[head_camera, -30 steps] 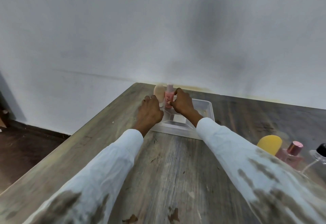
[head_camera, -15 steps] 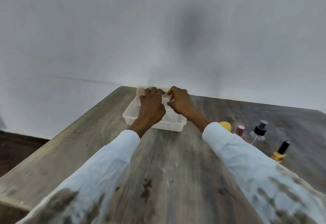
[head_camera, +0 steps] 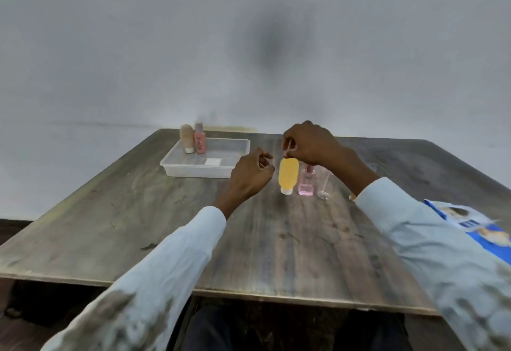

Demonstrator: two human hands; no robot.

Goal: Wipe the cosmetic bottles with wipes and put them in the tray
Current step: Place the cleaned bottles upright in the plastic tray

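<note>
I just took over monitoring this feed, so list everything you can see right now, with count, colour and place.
tray: 1, clear plastic, far left of the table
beige tube: 1, beige with white cap, standing cap-down in the tray's far left corner
pink bottle: 1, pink, upright in the tray beside the beige tube
white patch: 1, white, on the tray floor; cannot tell what it is
yellow bottle: 1, yellow with white cap, cap-down, mid-table
pink perfume bottle: 1, pink, right of the yellow bottle
clear bottle: 1, transparent, right of the pink perfume bottle
blue packet: 1, blue and white, right table edge
table: 1, grey-brown wood
left hand: fingers loosely curled, holding nothing
right hand: above the yellow bottle's top, fingers curled; contact unclear
</note>
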